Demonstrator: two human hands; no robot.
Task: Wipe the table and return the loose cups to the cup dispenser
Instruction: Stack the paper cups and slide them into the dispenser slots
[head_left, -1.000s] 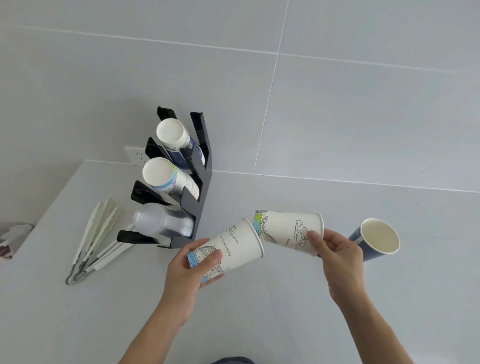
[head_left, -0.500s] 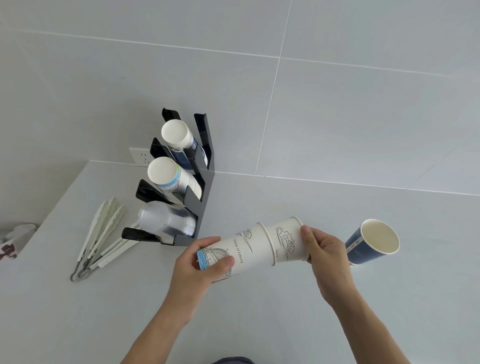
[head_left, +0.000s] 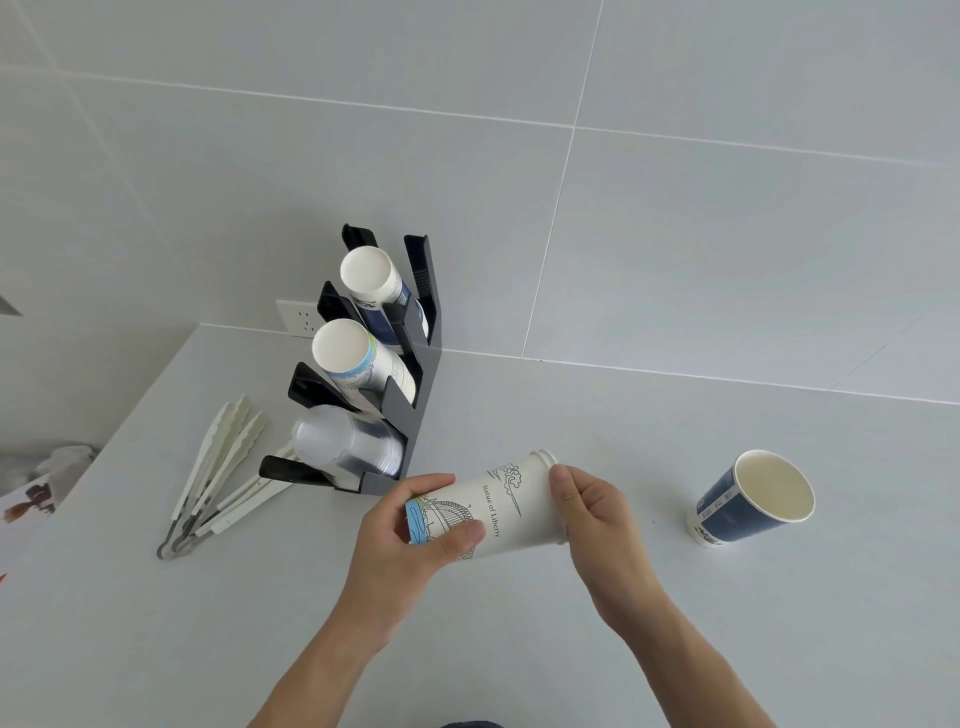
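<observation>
I hold 2 nested white paper cups (head_left: 498, 506) on their side above the table (head_left: 519, 649), between my hands. My left hand (head_left: 410, 535) wraps the closed bottom end, its fingers (head_left: 457, 535) clamped around the blue-banded base. My right hand (head_left: 592, 506) sits at the open end, fingers closed against the doubled rim, thumb on top. The outer cup reads "Statue of Liberty" along its side; what is inside the inner cup I cannot tell.

Just beyond my left hand stands the black cup dispenser (head_left: 410, 364), set against the tiled wall (head_left: 675, 234). It has 3 slanted slots, each holding a stack with cup bottoms facing me: a dark blue stack (head_left: 371, 286) in the top slot, a white stack with a light blue band (head_left: 353, 358) in the middle, and clear plastic cups (head_left: 343, 447) in the lowest.

To my right, well apart from my hands, 1 dark blue cup (head_left: 753, 501) with a white lining stands upright on the table, empty. Left of the dispenser lie white tongs (head_left: 213, 483), touching its base.
</observation>
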